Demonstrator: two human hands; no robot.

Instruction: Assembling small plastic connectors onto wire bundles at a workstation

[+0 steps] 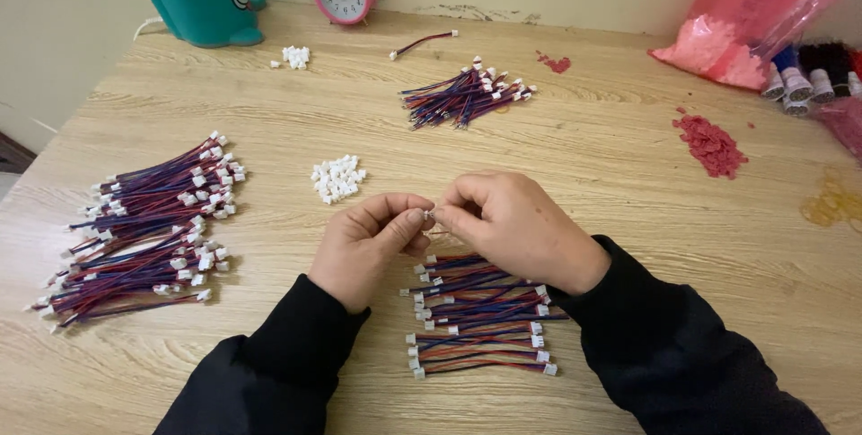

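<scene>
1. Sleeves (269, 381) in black sit nearest the lens, just above the table edge; between them lies a pile of red-and-blue leads (480, 316), stacked crosswise under the wrists. A dragged cuff could scatter that pile.

2. Both hands meet above it. The left hand (368, 246) has thumb and forefinger pressed together on a small white connector (429, 215); the right hand (512, 224) pinches in from the other side, fingertips closed on the same spot. A thin wire (437, 232) seems to hang just below the pinch, though it is too fine to be sure which hand carries it.

3. Risk: the connector is tiny and mostly hidden by fingertips — a slip of either pinch would likely drop it into the leads beneath, where it is hard to spot among the other white ends.

4. Risk: with the mating faces covered, a pin could go in crooked or in the wrong slot; I cannot tell from this view how it is lined up.

5. Loose white housings (338, 178) lie near, just beyond the left hand. A careless reach could sweep them apart.

6. Big bundle (148, 233) at the left and a smaller bundle (467, 94) further back lie well apart from the hands; mixing piles seems unlikely unless something is tossed.

7. Red crumbs (709, 143) on the right, below a pink bag (754, 13), could roll into the work area if the table is jolted — a minor nuisance.
</scene>
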